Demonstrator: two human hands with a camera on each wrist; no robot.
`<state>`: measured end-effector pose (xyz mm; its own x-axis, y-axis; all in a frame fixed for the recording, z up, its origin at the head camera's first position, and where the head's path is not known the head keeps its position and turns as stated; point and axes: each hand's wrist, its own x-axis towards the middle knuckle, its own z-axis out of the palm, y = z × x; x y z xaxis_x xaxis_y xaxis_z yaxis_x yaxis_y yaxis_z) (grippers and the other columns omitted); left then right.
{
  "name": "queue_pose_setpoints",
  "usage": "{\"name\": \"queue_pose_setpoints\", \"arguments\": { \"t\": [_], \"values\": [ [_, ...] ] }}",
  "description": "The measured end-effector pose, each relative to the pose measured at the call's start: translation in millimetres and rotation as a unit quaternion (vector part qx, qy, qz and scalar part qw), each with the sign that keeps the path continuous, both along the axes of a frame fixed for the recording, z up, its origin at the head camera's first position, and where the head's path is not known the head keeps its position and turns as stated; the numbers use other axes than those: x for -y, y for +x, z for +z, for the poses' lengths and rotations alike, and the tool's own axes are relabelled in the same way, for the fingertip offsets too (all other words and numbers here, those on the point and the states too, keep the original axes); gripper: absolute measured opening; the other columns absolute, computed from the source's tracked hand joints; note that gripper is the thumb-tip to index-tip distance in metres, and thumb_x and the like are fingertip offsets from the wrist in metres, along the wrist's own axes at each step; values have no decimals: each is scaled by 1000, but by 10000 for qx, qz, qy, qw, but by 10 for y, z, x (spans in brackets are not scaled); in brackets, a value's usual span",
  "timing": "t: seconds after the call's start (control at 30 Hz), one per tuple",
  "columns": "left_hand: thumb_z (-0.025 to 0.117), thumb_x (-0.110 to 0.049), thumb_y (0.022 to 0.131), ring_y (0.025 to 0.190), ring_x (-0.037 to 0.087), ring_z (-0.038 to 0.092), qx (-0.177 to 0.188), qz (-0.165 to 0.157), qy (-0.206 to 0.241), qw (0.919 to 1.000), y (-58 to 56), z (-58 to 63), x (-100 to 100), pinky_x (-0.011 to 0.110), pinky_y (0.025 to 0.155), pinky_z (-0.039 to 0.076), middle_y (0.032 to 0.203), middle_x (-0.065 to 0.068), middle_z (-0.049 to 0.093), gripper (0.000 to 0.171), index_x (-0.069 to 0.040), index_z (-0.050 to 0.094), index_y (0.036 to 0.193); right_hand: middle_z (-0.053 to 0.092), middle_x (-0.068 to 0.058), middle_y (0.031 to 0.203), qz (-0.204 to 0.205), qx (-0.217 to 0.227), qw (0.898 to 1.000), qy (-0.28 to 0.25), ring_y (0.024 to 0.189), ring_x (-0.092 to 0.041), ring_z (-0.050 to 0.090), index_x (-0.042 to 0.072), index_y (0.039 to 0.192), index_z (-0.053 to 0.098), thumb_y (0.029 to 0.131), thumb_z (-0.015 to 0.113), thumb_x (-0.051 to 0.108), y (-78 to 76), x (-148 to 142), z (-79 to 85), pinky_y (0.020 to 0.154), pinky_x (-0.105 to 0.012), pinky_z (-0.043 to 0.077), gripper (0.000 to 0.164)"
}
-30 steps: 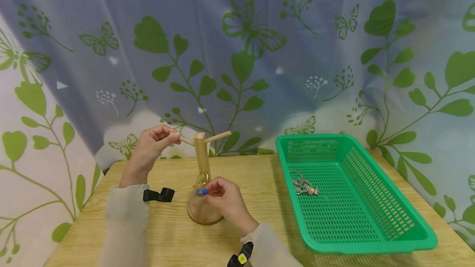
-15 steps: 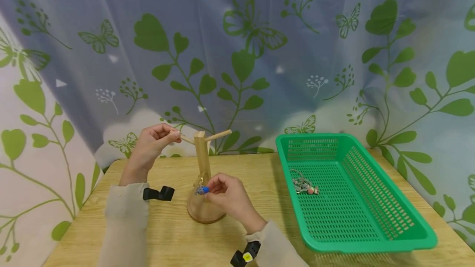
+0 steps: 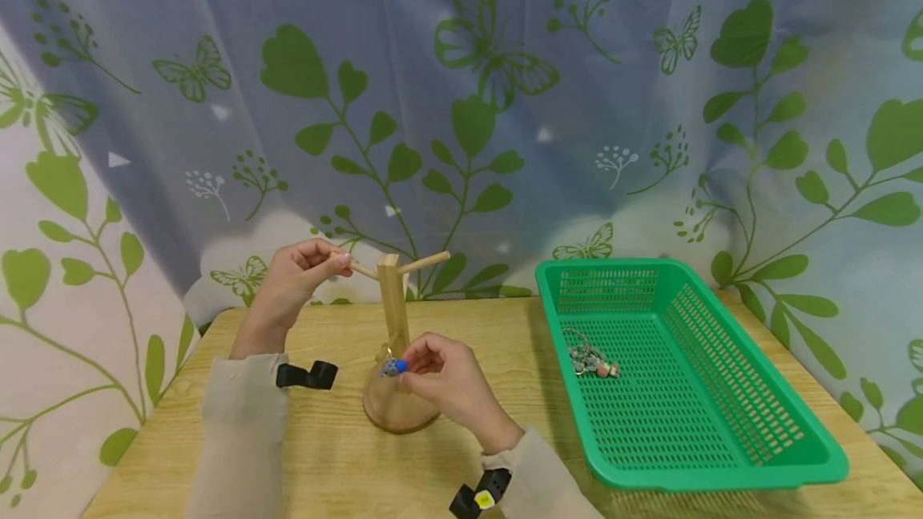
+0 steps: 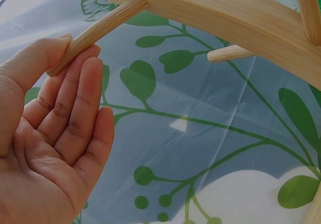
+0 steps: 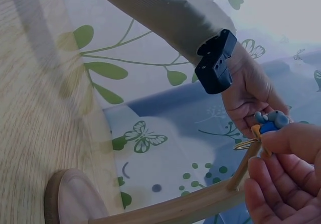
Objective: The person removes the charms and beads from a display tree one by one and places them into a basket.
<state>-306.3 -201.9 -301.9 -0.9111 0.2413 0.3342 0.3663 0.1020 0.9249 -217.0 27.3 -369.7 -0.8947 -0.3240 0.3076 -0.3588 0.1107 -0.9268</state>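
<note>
A wooden peg stand (image 3: 394,307) with a round base stands upright on the table. Between thumb and fingers, my left hand (image 3: 292,287) pinches the tip of its upper left peg (image 4: 100,30). My right hand (image 3: 454,387) holds a keychain (image 5: 273,123) by its small blue-and-grey animal figure, in front of the post just above the base. The keychain's gold ring (image 5: 245,144) sticks out beside a peg in the right wrist view; whether it goes around that peg I cannot tell. Another peg (image 3: 425,262) points up to the right.
A green plastic basket (image 3: 587,443) stands on the table's right side. Inside, near its left wall, lies a metal keychain (image 3: 587,359) with a pinkish figure. A leaf-patterned curtain (image 3: 404,62) hangs behind the wooden table (image 3: 324,447).
My right hand has shifted slightly upward with the keychain, and its gold ring, earlier seen as a wide circle, now looks narrow. The left hand keeps its pinch on the peg.
</note>
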Motion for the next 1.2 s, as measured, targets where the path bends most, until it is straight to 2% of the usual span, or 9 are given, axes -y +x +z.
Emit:
{"name": "queue_pose_setpoints", "arguments": {
  "t": [0.17, 0.5, 0.87, 1.2],
  "values": [
    [64, -18, 92, 85, 13, 59, -34, -32, 29, 10000, 16, 2, -3, 28, 85, 42, 78, -9, 67, 7, -16, 67, 85, 66, -10, 84, 23, -90, 10000, -31, 73, -11, 61, 2, 89, 65, 81, 68, -1, -53, -11, -76, 68, -24, 51, 9],
    [64, -17, 92, 83, 12, 61, -14, -82, 137, 9999, 25, 1, -12, 27, 85, 44, 78, -7, 67, 7, -14, 67, 86, 67, -7, 84, 52, -49, 9998, -192, 76, -11, 62, 4, 89, 65, 81, 67, -1, -7, -18, -15, 73, -31, 53, 9],
    [64, -18, 91, 82, 11, 62, -7, -46, 129, 9999, 15, 1, -11, 26, 85, 44, 78, -8, 67, 7, -15, 67, 86, 67, -15, 89, 91, 55, 9995, -304, 78, -10, 60, -1, 91, 64, 81, 66, -7, 37, 28, 44, 76, -25, 51, 11],
    [64, -19, 91, 82, 11, 62, 0, 32, 61, 10000, 10, -7, -14, 27, 85, 43, 77, -9, 67, 7, -16, 66, 85, 68, -12, 90, 216, -153, 9989, -381, 81, -11, 62, 2, 91, 65, 83, 68, 1, 53, 20, 36, 78, -28, 52, 9]
  ]
}}
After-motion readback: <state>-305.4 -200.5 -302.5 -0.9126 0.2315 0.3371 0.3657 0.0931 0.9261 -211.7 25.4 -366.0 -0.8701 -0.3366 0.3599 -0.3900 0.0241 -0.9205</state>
